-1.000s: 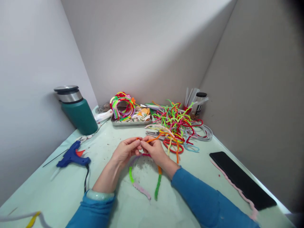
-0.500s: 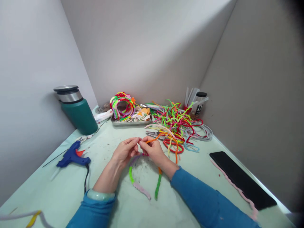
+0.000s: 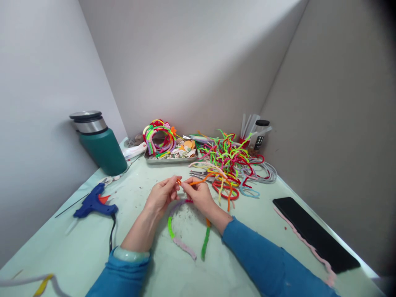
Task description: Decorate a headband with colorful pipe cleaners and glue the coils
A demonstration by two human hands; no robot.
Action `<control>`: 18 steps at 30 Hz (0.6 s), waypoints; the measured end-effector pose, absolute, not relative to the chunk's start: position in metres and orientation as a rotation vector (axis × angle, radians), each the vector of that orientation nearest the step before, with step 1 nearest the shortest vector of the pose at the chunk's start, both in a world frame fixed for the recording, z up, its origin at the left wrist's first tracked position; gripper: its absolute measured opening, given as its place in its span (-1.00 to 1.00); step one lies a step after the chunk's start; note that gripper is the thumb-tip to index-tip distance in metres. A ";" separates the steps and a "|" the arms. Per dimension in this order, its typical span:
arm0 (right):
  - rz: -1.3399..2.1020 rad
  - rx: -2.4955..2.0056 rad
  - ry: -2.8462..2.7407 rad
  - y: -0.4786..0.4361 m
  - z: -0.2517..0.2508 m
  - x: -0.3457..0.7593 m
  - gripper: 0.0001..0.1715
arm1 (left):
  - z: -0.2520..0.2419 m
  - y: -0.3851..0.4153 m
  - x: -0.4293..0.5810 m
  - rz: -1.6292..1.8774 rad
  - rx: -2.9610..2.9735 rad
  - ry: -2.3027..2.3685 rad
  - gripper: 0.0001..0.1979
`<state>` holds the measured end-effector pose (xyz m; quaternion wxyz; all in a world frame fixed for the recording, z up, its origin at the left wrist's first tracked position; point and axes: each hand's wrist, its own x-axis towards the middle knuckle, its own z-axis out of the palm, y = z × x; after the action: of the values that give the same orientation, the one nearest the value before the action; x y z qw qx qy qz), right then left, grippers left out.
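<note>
My left hand [image 3: 163,193] pinches the bent end of an orange pipe cleaner [image 3: 229,185], where a small loop shows at the fingertips. Close beside it, my right hand [image 3: 198,194] grips the same pipe cleaner between thumb and fingers. Its free length arcs out to the right and hangs down past the right wrist. Below both hands, a headband wrapped in coloured pipe cleaner [image 3: 170,227] lies on the table, with purple, lime, pale lilac, orange and green sections. My right hand hides part of its top and right side.
Left are a blue glue gun [image 3: 95,204] and a green bottle [image 3: 103,148]. Behind stands a metal tray [image 3: 170,161] with finished headbands [image 3: 159,140] and cutouts. A pipe cleaner heap [image 3: 227,152] and red-handled scissors [image 3: 225,190] lie right of centre. A black phone-like slab [image 3: 315,235] lies at right.
The orange pipe cleaner's end now shows as a small bent loop at my left fingertips. Both hands have hardly shifted. The headband lies where it was.
</note>
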<state>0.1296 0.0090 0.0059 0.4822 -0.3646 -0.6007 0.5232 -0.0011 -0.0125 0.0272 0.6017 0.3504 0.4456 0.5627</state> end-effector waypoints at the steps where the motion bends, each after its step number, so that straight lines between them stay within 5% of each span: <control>1: 1.268 -0.891 -1.457 0.010 0.006 0.130 -0.78 | 0.027 -0.012 -0.001 1.300 0.816 1.024 -0.61; 18: 1.106 -0.859 -1.509 0.014 0.001 0.133 -0.79 | 0.024 -0.010 -0.002 1.303 0.776 1.002 -0.69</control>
<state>0.1329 0.0142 0.0008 0.5155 -0.3577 -0.6280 0.4604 -0.0022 -0.0102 0.0245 0.6148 0.3367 0.4347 0.5654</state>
